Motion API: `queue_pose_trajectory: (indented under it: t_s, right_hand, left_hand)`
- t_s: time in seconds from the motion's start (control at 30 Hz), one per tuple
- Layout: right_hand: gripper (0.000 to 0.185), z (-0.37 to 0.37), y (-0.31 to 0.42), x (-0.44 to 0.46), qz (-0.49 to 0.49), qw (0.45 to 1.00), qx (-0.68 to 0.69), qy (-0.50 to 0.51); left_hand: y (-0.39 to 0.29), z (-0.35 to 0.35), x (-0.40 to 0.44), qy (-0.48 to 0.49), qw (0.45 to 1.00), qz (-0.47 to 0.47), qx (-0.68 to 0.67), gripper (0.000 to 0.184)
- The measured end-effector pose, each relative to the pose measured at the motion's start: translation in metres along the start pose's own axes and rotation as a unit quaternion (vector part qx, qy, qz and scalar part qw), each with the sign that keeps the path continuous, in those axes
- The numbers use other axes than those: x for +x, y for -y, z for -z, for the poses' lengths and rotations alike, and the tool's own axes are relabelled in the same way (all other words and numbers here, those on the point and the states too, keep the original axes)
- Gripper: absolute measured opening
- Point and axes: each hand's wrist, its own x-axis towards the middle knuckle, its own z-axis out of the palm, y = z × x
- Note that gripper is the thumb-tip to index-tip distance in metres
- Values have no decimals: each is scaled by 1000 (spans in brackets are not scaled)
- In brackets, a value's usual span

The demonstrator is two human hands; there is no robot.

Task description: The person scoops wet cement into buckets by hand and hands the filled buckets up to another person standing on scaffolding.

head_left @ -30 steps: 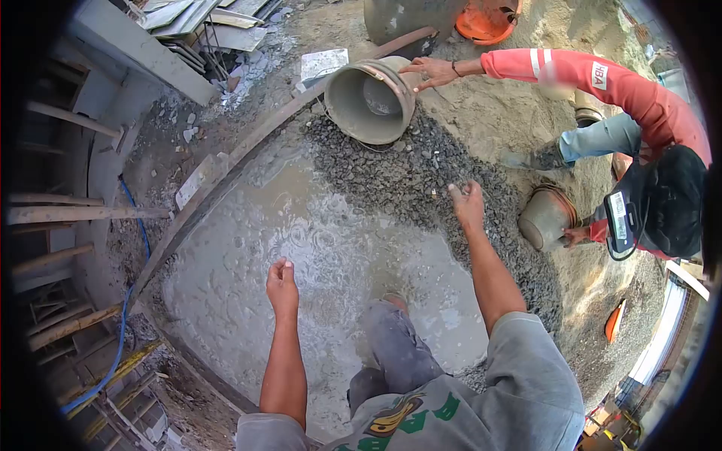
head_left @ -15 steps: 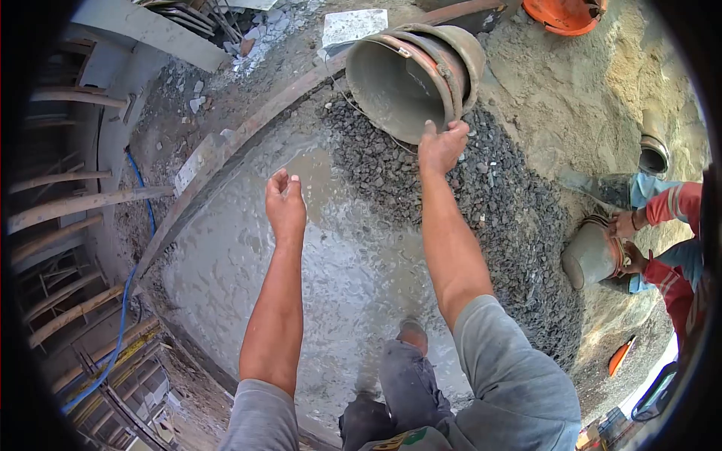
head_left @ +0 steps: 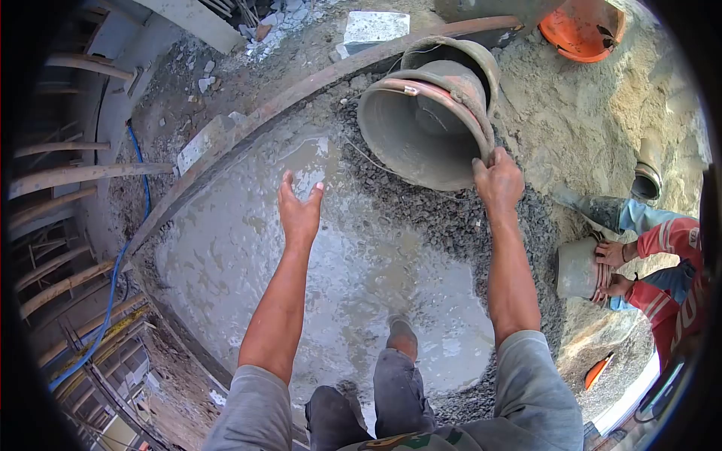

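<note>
Gravel (head_left: 444, 218) between bucket (head_left: 421, 143) and slurry (head_left: 342, 301)

The right hand (head_left: 499, 183) grips a tilted bucket (head_left: 417, 143) by its rim.

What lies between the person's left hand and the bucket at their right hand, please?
In the head view, wet grey slurry shows nearest the left hand, then dark gravel along the bucket, crossed by a thin wire.
</note>
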Motion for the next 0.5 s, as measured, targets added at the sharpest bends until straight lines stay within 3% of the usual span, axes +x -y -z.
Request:
queue_pose_trajectory:
  t_s: [0.13, 0.17, 0.2, 0.23, 0.27, 0.37, 0.43, 0.5]
  right_hand:
    - [20, 46, -6, -53, 109, 994, -10, -11]
    - [20, 50, -5, -63, 138, 990, -17, -9]
    - [19, 50, -1, -68, 172, 985, -19, -6]
    - [18, 47, 3, -70, 204, 979, -18, -8]
    - [20, 46, 11, -72, 188, 981, -46, 11]
    - [22, 38, 44, -77, 194, 980, -42, 18]
    - [19, 32, 73, -77, 262, 955, -138, 12]
    - [19, 27, 89, -56, 279, 940, -192, 39]
  left_hand:
    - [-23, -33, -13, 66, 996, -40, -33, 75]
    - [-2, -56, -17, 193, 969, 62, -141, 72]
    - [28, -80, -27, 302, 906, 161, -248, 69]
    - [46, -97, -51, 246, 926, 197, -208, 55]
    - [58, -93, -77, 256, 911, 245, -212, 47]
    - [87, -56, -137, 313, 825, 356, -306, 32]
    - [84, -30, -172, 317, 877, 256, -255, 29]
    - [68, -8, -179, 305, 844, 237, -373, 27]
